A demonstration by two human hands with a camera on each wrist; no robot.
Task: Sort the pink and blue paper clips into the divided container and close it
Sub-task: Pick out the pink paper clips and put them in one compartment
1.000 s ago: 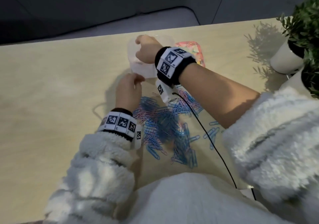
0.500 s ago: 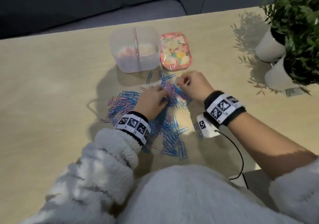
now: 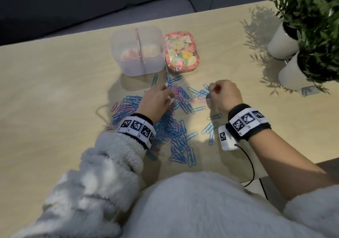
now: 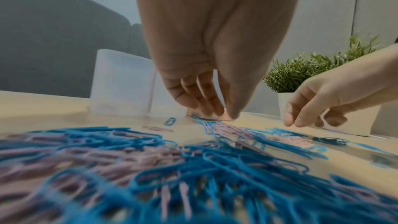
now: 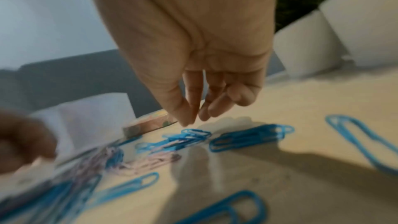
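A pale wooden surface [image 3: 45,91] stands before a dark grey sofa; at its right edge two white pots [image 3: 282,43] carry green plants [image 3: 315,17]. At the far middle of the surface stands the divided container [image 3: 137,50], translucent and open, with a pink partition down its middle; some pink clips lie in its left compartment, and what the right one holds cannot be told. Its lid [image 3: 181,51], pink with a flowery pattern, lies flat just beside it on the right. Nearer the person a loose heap of paper clips [image 3: 174,127] spreads over the surface, blue and pink mixed, the blue ones more plentiful; single blue clips lie scattered to the right. The left hand [image 3: 156,102] reaches down at the far side of the heap, its fingers [image 4: 206,103] drawn together with the thumb on a bunch of pink clips [image 3: 177,91]; the tips touch the clips, but whether they truly pinch any cannot be told. The right hand [image 3: 224,95] hovers just over a small cluster of blue clips [image 5: 189,136], thumb and forefinger tips brought close together, the other fingers loosely curled; no clip is seen between them. Both wrists wear bands with black-and-white markers; the sleeves are white and fleecy.
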